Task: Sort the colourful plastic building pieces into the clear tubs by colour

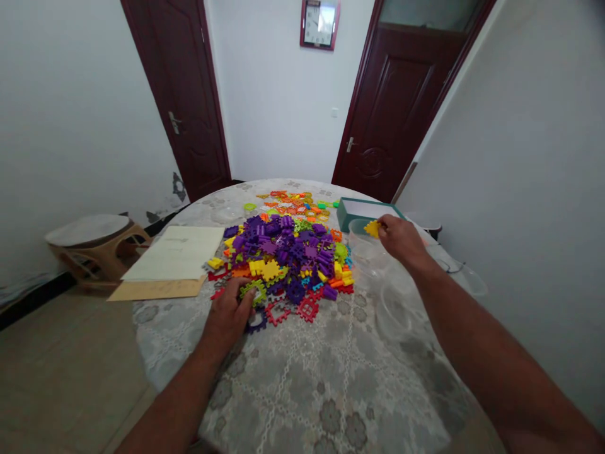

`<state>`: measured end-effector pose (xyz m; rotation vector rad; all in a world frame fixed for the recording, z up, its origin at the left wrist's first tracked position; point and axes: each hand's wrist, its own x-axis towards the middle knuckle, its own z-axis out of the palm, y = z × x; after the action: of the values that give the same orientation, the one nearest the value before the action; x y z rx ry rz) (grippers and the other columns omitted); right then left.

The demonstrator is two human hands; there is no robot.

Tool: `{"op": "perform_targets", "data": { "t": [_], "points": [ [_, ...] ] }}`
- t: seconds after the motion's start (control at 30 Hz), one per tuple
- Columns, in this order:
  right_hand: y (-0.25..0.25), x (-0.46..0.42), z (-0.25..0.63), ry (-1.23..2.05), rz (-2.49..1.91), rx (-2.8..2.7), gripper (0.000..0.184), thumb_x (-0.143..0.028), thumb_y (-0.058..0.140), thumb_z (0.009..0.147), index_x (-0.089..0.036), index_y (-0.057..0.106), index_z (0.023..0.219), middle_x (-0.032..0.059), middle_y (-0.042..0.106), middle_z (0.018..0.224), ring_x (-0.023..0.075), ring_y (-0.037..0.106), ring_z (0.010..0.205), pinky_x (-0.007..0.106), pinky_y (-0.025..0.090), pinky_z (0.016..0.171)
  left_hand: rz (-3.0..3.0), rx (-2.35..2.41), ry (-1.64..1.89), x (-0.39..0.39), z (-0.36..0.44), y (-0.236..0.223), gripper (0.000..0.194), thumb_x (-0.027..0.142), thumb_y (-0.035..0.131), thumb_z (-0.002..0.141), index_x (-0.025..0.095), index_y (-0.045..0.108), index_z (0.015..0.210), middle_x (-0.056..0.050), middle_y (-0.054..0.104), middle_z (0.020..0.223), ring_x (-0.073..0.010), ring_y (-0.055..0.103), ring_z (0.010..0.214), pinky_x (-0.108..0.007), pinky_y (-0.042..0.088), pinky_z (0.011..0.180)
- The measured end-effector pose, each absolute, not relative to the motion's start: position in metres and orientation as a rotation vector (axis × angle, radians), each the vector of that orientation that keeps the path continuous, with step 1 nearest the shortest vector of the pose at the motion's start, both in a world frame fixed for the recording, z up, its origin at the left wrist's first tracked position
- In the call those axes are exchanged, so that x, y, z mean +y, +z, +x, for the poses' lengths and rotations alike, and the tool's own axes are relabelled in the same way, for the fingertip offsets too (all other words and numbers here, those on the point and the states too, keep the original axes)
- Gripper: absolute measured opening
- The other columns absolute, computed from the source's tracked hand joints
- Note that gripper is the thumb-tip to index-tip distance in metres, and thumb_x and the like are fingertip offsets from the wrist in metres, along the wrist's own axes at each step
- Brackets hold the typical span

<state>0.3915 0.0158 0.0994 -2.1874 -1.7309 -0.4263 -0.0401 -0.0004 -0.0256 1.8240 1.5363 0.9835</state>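
A big heap of plastic interlocking building pieces (295,249), mostly purple with yellow, green, orange and red ones, lies mid-table. At its near left edge, my left hand (229,315) has its thumb and fingers around a lime-green toothed building piece (258,290). Close by lie a dark purple ring-like piece (258,325) and red toothed frames (308,309). My right hand (401,238) pinches a yellow toothed building piece (372,228) above a clear plastic container (362,252), right of the heap.
A teal box (345,217) stands behind the container. More clear plastic tubs (394,315) sit at the right. Smaller orange pieces (297,202) are scattered behind the heap. Papers (174,252) lie over a brown envelope (155,290) at left. A wooden stool (101,252) stands beyond the table edge.
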Motion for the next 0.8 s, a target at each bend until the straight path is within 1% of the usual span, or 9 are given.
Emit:
{"op": "perform_targets", "data": {
  "t": [0.07,0.17,0.27,0.4,0.5,0.57,0.63,0.7,0.8],
  "points": [
    [0.089,0.038,0.409,-0.398,-2.381,-1.742,0.034,-0.020,0.051,0.098,-0.015,0.076,0.120,0.0178,0.077,0.114,0.0270,0.071,0.102,0.034,0.050,0.087,1.768,1.482,1.016,-0.001,-0.040,-0.027,0.039,0.052,0.058,0.093,0.024,0.063,0.120,0.003,0.071,0.081,-0.0188,0.073,0.065,-0.029,0.052,0.064],
    [0.075,0.053,0.421,-0.314,-2.467,-1.796,0.031,-0.018,0.055,0.094,-0.015,0.079,0.114,0.0177,0.078,0.112,0.0273,0.072,0.099,0.033,0.050,0.081,1.643,1.430,1.068,-0.002,-0.041,-0.028,0.045,0.055,0.062,0.092,0.024,0.065,0.124,0.004,0.067,0.076,-0.0190,0.074,0.066,-0.028,0.051,0.059],
    [0.070,0.056,0.426,-0.254,-2.460,-1.886,0.031,-0.016,0.058,0.090,-0.014,0.080,0.113,0.0162,0.078,0.113,0.0276,0.072,0.100,0.032,0.050,0.080,1.548,1.401,1.105,-0.002,-0.041,-0.027,0.040,0.054,0.065,0.090,0.023,0.067,0.114,0.005,0.066,0.073,-0.0190,0.074,0.066,-0.027,0.051,0.059],
    [0.075,0.049,0.415,-0.337,-2.422,-1.900,0.035,-0.019,0.054,0.095,-0.016,0.076,0.122,0.0164,0.076,0.123,0.0303,0.071,0.109,0.036,0.050,0.086,1.490,1.374,1.133,-0.001,-0.041,-0.027,0.033,0.053,0.068,0.088,0.022,0.064,0.101,0.005,0.064,0.069,-0.0194,0.073,0.064,-0.025,0.046,0.054],
    [0.080,0.031,0.381,-0.388,-2.212,-1.908,0.031,-0.025,0.054,0.098,-0.018,0.076,0.120,0.0146,0.077,0.119,0.0299,0.071,0.107,0.037,0.051,0.089,1.483,1.356,1.129,-0.001,-0.041,-0.027,0.032,0.053,0.068,0.088,0.023,0.062,0.095,0.005,0.064,0.068,-0.0194,0.073,0.064,-0.024,0.044,0.051],
    [0.076,0.013,0.346,-0.290,-2.001,-1.987,0.027,-0.026,0.056,0.098,-0.019,0.075,0.115,0.0127,0.078,0.111,0.0275,0.072,0.101,0.036,0.051,0.088,1.484,1.356,1.113,-0.002,-0.040,-0.026,0.033,0.055,0.066,0.089,0.023,0.061,0.093,0.004,0.066,0.068,-0.0195,0.072,0.063,-0.024,0.044,0.049],
    [0.063,-0.006,0.306,-0.120,-1.811,-2.084,0.022,-0.027,0.057,0.098,-0.020,0.074,0.110,0.0104,0.078,0.103,0.0249,0.072,0.092,0.034,0.052,0.084,1.484,1.365,1.093,-0.002,-0.040,-0.025,0.035,0.057,0.063,0.090,0.023,0.060,0.092,0.003,0.068,0.067,-0.0188,0.069,0.059,-0.025,0.043,0.048],
    [0.043,-0.023,0.267,0.038,-1.671,-2.163,0.020,-0.027,0.060,0.097,-0.022,0.072,0.112,0.0092,0.077,0.106,0.0242,0.071,0.095,0.034,0.053,0.085,1.482,1.375,1.078,-0.003,-0.040,-0.023,0.036,0.059,0.062,0.091,0.023,0.059,0.092,0.003,0.070,0.067,-0.0182,0.067,0.055,-0.025,0.044,0.047],
    [0.009,-0.037,0.223,0.132,-1.587,-2.201,0.032,-0.025,0.064,0.096,-0.020,0.066,0.128,0.0127,0.071,0.124,0.0263,0.068,0.111,0.039,0.052,0.097,1.489,1.381,1.068,-0.004,-0.040,-0.021,0.036,0.058,0.061,0.092,0.023,0.061,0.095,0.001,0.074,0.071,-0.0182,0.068,0.056,-0.026,0.047,0.050]
  ]
}}
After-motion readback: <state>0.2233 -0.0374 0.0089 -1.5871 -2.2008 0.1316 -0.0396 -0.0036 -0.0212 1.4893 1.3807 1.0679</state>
